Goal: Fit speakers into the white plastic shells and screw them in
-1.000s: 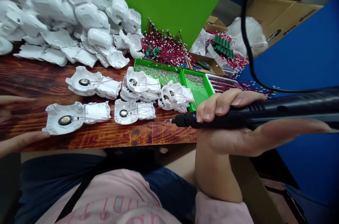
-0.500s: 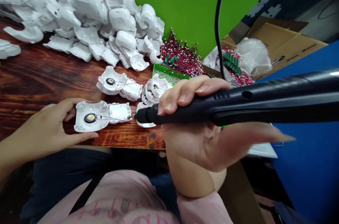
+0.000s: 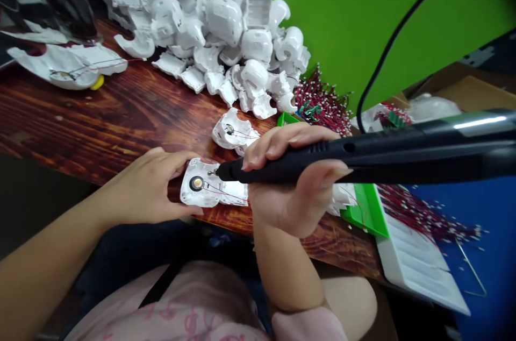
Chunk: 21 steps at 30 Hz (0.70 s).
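My left hand (image 3: 135,190) grips a white plastic shell half (image 3: 203,198) by its left end, thumb along the near edge and fingers on the far side. A round speaker (image 3: 196,184) sits inside the shell, with thin red and black wires running right. My right hand (image 3: 278,206) is closed around a black electric screwdriver (image 3: 387,147), held nearly level. The screwdriver's bit (image 3: 212,172) is at the shell's upper part, beside the speaker; what looks like a small screw is at its tip. The shell's right end is partly hidden behind my right hand.
Another shell half with a speaker (image 3: 229,130) lies just behind. White shells (image 3: 226,18) are heaped at the back, near bundled red wires (image 3: 322,99). A larger wired shell (image 3: 68,69) lies far left. Green trays (image 3: 368,212) and a white tray (image 3: 427,265) stand right; a black cord hangs above.
The view has swung left, so the scene sits further right. The screwdriver tip has gone from the shell's narrow right end to its wider part near the speaker. My right thumb now rests against the screwdriver.
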Available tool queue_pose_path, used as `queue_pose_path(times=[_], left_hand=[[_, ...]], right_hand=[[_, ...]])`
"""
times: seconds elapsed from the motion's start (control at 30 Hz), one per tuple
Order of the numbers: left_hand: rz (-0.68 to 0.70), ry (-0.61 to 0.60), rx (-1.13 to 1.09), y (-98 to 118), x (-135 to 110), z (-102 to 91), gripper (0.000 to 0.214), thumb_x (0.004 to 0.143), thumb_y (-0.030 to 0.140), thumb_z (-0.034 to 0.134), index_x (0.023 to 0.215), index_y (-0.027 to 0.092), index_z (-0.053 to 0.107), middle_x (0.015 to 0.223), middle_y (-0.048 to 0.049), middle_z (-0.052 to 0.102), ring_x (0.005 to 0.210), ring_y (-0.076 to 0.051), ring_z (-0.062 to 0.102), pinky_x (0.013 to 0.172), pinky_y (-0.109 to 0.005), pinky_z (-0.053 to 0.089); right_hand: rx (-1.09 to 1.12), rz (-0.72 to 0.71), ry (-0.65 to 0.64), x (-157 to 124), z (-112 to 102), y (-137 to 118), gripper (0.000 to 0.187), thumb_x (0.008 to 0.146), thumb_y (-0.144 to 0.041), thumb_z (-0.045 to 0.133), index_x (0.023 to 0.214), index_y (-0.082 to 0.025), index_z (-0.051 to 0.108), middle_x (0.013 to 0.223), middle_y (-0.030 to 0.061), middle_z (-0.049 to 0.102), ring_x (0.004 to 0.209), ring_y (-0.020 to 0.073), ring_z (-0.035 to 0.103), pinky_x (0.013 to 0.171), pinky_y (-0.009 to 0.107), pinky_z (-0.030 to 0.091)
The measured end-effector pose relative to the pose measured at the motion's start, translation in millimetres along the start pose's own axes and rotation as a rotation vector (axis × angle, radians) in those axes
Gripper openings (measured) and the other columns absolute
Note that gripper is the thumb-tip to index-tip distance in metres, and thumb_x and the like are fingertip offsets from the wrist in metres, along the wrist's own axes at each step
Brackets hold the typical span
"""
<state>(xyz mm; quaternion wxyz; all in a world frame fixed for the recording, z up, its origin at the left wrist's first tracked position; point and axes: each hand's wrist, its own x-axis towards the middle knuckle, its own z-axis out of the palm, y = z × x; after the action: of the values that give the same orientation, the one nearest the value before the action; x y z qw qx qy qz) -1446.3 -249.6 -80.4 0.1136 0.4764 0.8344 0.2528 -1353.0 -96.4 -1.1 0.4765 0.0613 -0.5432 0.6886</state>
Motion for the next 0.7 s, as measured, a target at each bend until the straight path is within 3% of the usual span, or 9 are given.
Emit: queue_pose_path(times=[0.13,0.33,0.7], left_hand=[[0.046,0.035,-0.038,-5,0,4.4,0.083,0.065,0.068,0.074,0.133,0.024,0.052,0.11,-0.0031,0.067,0.093,-0.024,0.059,0.086,-0.034,0.041],[0.104,0.081,-0.05,-9,-1,9.1,0.081,0.067,0.07,0.073,0.131,0.025,0.05,0.115,0.0011,0.067,0.097,-0.021,0.061,0.089,-0.033,0.039],[0.144,0.11,-0.031,-8,-1,9.5,0.076,0.07,0.068,0.072,0.126,0.021,0.051,0.108,0.0014,0.067,0.094,-0.02,0.062,0.088,-0.033,0.038]], right_hand=[[-0.061,0.1,0.053,-8,5,7,0.038,0.08,-0.055,0.072,0.076,-0.025,0.051,0.064,-0.006,0.05,0.048,0.0111,0.051,0.043,0.028,0.043],[-0.082,0.171,0.017,-14,1,11,0.037,0.083,-0.058,0.068,0.079,-0.024,0.054,0.067,-0.0044,0.051,0.053,0.0121,0.052,0.046,0.028,0.045],[-0.19,0.205,0.003,-16,-2,17,0.035,0.09,-0.057,0.059,0.078,-0.024,0.053,0.067,-0.0039,0.049,0.052,0.0119,0.052,0.046,0.029,0.045]])
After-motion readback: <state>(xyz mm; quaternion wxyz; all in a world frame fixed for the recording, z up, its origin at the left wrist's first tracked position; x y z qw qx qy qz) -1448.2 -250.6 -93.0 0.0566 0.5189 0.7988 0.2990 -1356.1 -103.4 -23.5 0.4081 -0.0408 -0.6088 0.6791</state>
